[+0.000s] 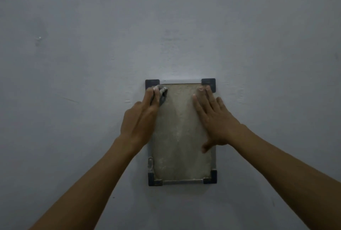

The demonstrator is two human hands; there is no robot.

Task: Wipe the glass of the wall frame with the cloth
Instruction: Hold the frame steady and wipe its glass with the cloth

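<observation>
A small upright wall frame [181, 182] hangs on the wall, with silver edges and dark corner caps. Its glass [178, 137] looks dusty and streaked. My left hand [140, 119] presses a bunched grey cloth [162, 93] against the glass at the frame's upper left corner. Most of the cloth is hidden under my fingers. My right hand [214, 119] lies flat on the right side of the glass, fingers spread and reaching up to the upper right corner, thumb down near the right edge.
A plain pale grey wall [166, 26] fills the view around the frame. A small nail or mark [39, 38] sticks out at the upper left. Both forearms come up from the bottom corners.
</observation>
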